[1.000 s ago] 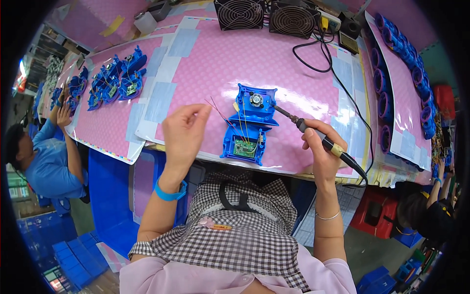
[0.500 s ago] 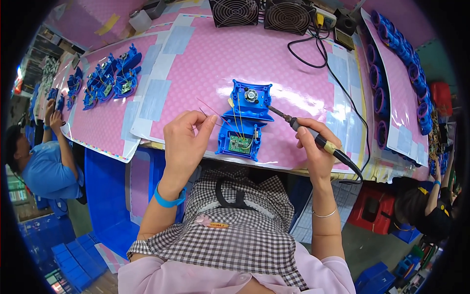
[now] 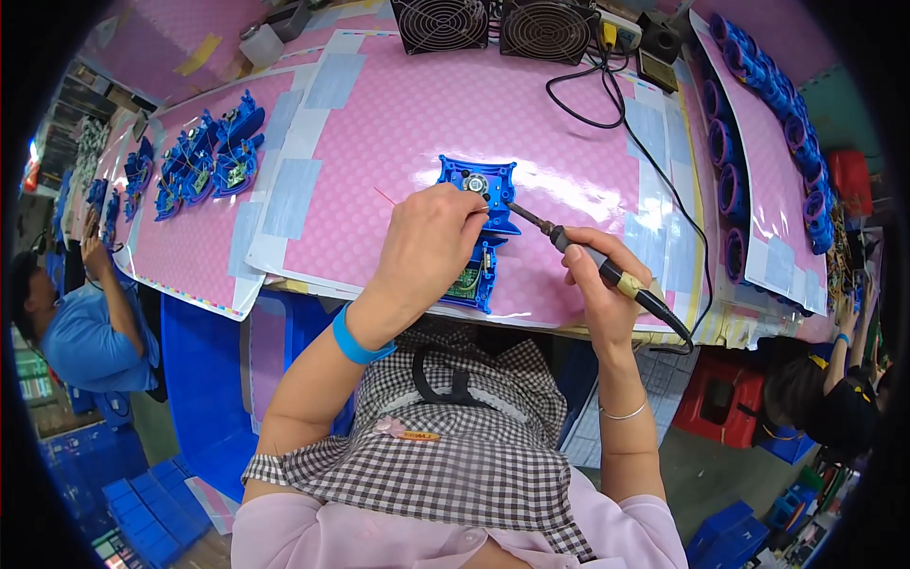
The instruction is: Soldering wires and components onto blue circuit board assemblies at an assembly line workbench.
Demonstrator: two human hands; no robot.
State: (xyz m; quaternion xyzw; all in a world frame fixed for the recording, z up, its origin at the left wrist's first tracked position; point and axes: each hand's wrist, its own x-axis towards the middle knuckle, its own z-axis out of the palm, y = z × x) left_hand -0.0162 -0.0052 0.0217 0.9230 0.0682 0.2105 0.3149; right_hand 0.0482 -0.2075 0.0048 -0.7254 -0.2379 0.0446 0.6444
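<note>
Centrally, left hand (image 3: 431,239) apparently pinched thin wire (image 3: 482,208) over blue plastic casing (image 3: 500,180); right hand (image 3: 607,292) gripped slim grey soldering iron (image 3: 559,237).

pink-sheeted bench (image 3: 370,114) | open blue housing (image 3: 500,224), front | blue assemblies (image 3: 201,142), left | two black fans (image 3: 441,27), back

Blue housing (image 3: 502,222), green circuit board (image 3: 464,284); pink work surface (image 3: 379,123) (paler dots); black-and-white checked apron (image 3: 455,474).
</note>
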